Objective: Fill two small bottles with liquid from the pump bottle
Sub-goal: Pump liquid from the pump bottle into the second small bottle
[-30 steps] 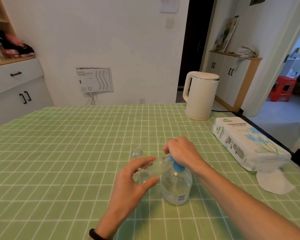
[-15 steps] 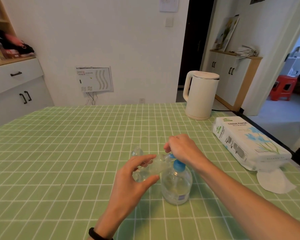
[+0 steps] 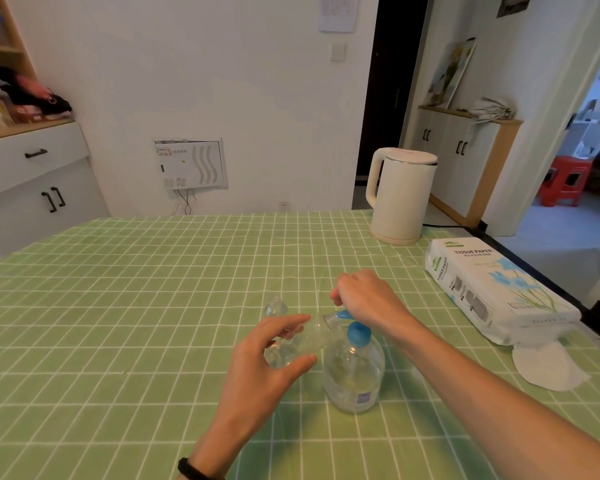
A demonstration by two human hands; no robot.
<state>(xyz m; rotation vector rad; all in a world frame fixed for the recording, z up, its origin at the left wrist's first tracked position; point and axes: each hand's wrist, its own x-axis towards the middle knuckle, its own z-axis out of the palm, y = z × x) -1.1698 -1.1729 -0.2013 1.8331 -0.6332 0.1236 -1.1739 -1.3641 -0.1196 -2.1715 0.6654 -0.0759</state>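
A clear pump bottle (image 3: 354, 374) with a blue pump head stands on the green checked tablecloth (image 3: 118, 306). My right hand (image 3: 364, 301) rests on top of the blue pump, fingers curled over it. My left hand (image 3: 267, 358) holds a small clear bottle (image 3: 303, 341) tilted on its side, its mouth against the blue nozzle. A second small clear bottle (image 3: 275, 305) stands on the cloth just behind my left hand, partly hidden by my fingers.
A cream electric kettle (image 3: 397, 199) stands at the table's far right. A pack of tissue paper (image 3: 492, 292) lies along the right edge, with a loose white tissue (image 3: 548, 368) beside it. Cabinets line the walls behind.
My right hand has risen a little with the pump head. The small bottle in my left hand stays at the nozzle.
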